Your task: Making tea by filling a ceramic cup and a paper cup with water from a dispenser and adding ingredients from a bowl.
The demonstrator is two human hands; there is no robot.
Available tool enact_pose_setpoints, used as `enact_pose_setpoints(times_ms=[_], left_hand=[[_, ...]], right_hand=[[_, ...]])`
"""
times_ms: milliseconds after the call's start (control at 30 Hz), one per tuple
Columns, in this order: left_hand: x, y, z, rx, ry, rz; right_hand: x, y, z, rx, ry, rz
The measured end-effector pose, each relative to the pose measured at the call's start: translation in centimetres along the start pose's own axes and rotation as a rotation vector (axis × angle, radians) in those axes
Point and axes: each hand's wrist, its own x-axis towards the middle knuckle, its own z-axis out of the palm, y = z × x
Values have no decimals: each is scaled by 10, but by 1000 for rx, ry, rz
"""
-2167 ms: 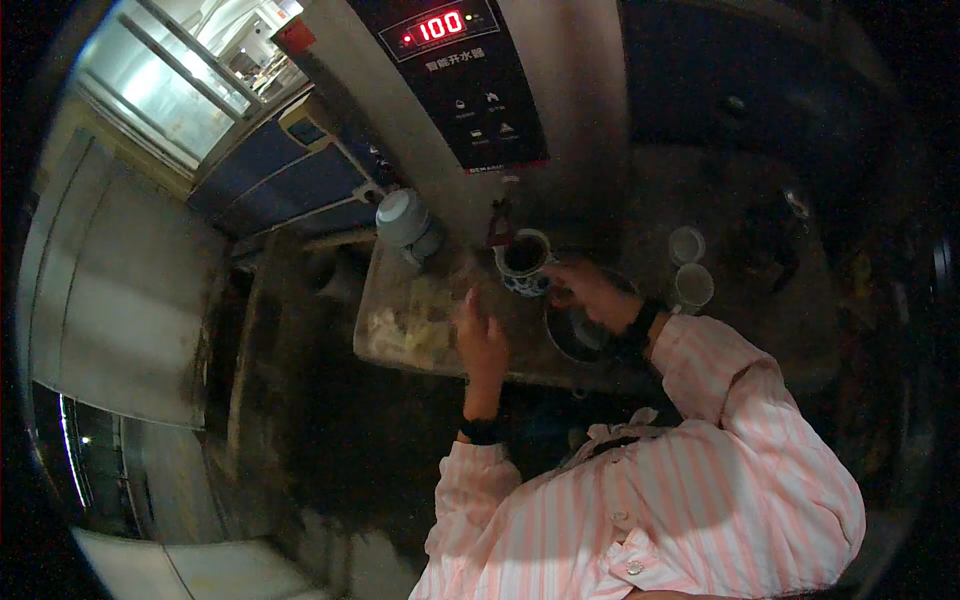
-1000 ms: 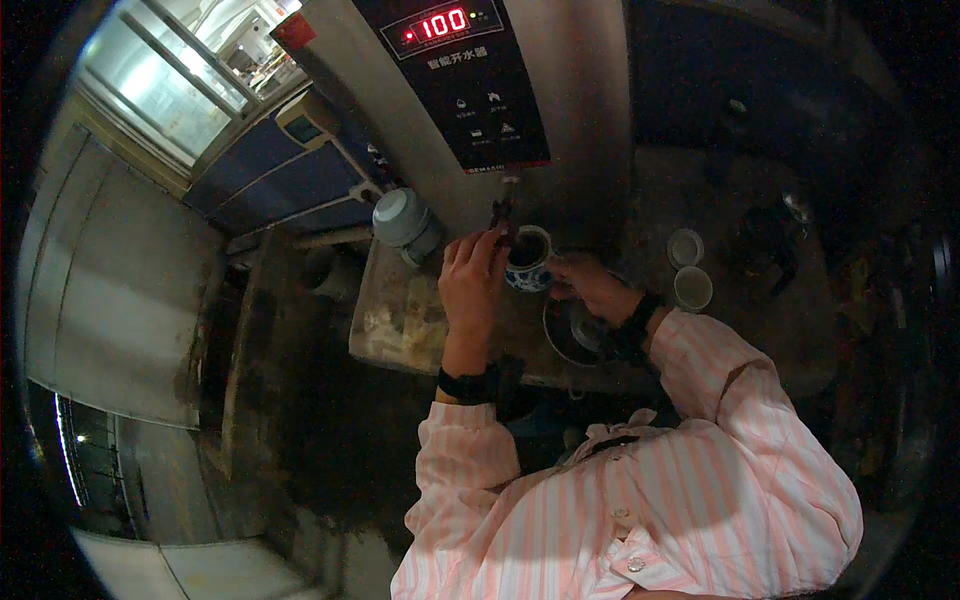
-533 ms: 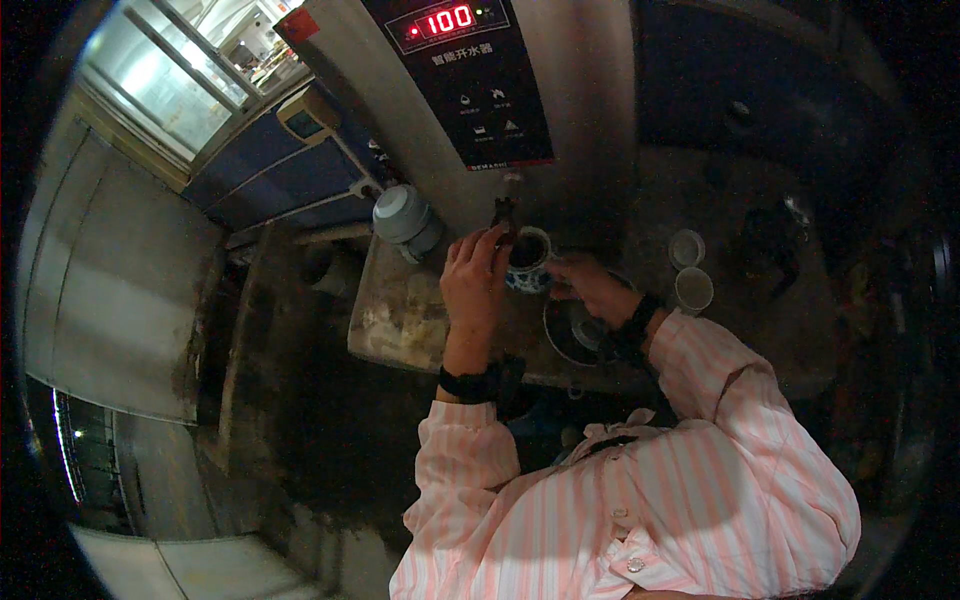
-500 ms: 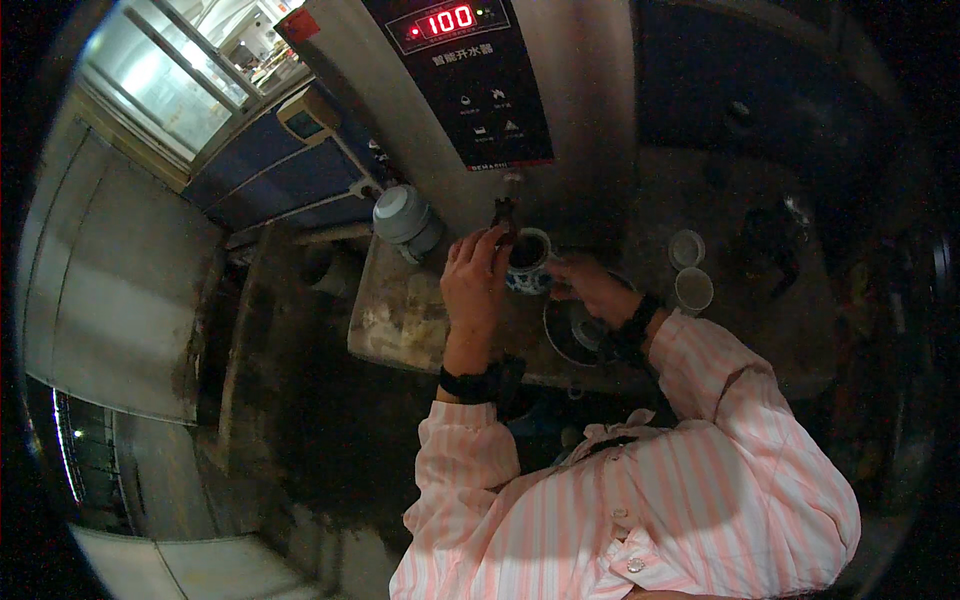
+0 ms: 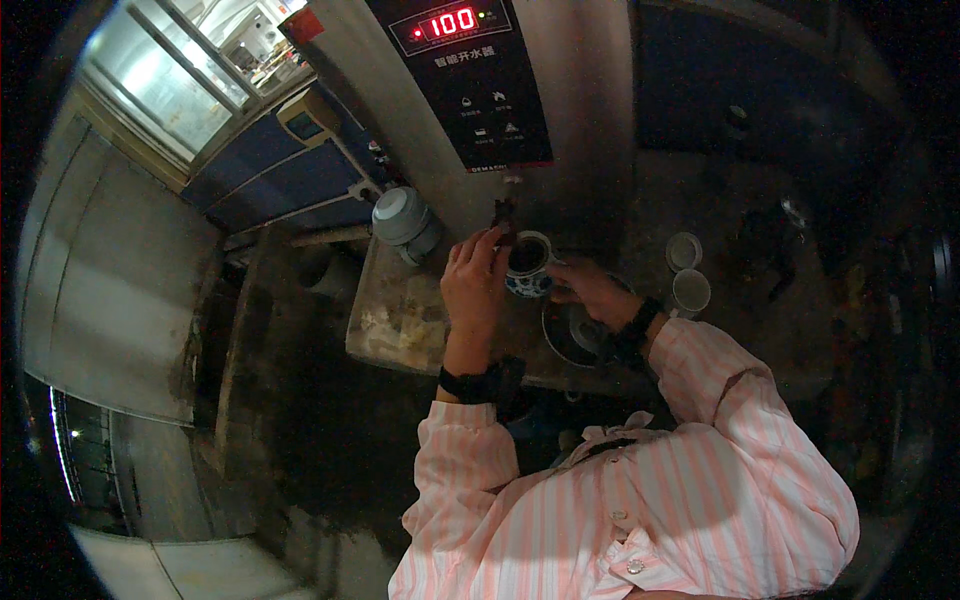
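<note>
My right hand (image 5: 592, 288) grips a blue-and-white patterned mug (image 5: 526, 285) by its right side. The mug is upright, its mouth facing up, and the inside looks dark; whether liquid is in it I cannot tell. Above and to its left, my left hand (image 5: 474, 272) has its fingers closed at the dark tap (image 5: 504, 212) of a tall steel water boiler (image 5: 590, 120). The fingertips hide part of the tap. The mug's mouth lies close under the tap. No stream of water can be made out.
A round dark basin or drain (image 5: 562, 345) is partly under my right forearm. Two pale round cups or lids (image 5: 691, 290) stand right on the worn counter (image 5: 385, 330). A grey-white lidded container (image 5: 402, 216) sits left of the boiler. A lit red display (image 5: 452, 22) is on the boiler's front.
The mug has shifted very slightly downward in the picture. Both hands keep almost the same place and grip.
</note>
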Motion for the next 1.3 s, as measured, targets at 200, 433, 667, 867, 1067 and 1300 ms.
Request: enact_pose_setpoints(times_ms=[200, 433, 667, 867, 1067, 1300], left_hand=[[-1, -1, 1, -22, 2, -10], [-3, -5, 1, -43, 2, -19], [0, -2, 0, -17, -28, 10], [6, -6, -3, 48, -34, 107], [15, -8, -6, 70, -47, 157], [48, -3, -2, 0, -3, -29]], right_hand=[[2, 4, -2, 1, 7, 2], [-2, -4, 8, 18, 48, 7], [14, 13, -5, 5, 23, -11], [10, 7, -1, 40, 12, -19], [6, 3, -2, 18, -33, -24], [-4, -2, 0, 27, -21, -72]])
